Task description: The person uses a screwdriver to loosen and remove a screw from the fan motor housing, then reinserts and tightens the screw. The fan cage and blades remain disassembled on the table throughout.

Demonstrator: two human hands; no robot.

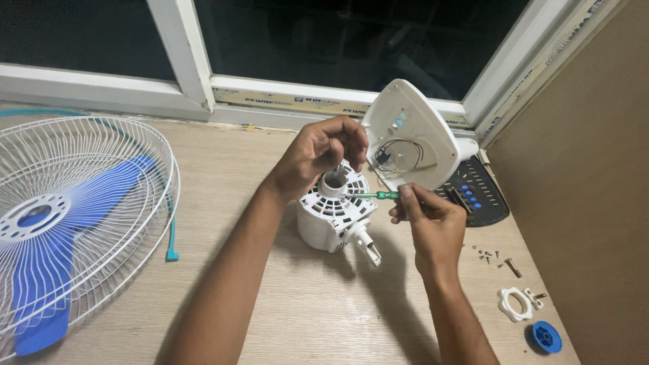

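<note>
A white fan motor housing (pixel 331 220) with vent slots stands on the wooden surface at the centre. My left hand (pixel 318 154) reaches over its top and pinches the metal shaft sticking up from it. My right hand (pixel 426 220) grips a small green-handled screwdriver (pixel 378 196), whose tip points left at the collar around the shaft. Behind the motor leans a white base cover (pixel 412 128), open side toward me, with dark wires inside it.
A white wire fan guard (pixel 128 203) with blue blades (pixel 40 270) lies at the left. A dark control panel (pixel 480 192) sits at the right. Several loose screws (pixel 490 257), a white plastic nut (pixel 515 304) and a blue cap (pixel 546 336) lie near the right wall. A window frame (pixel 203 81) runs behind.
</note>
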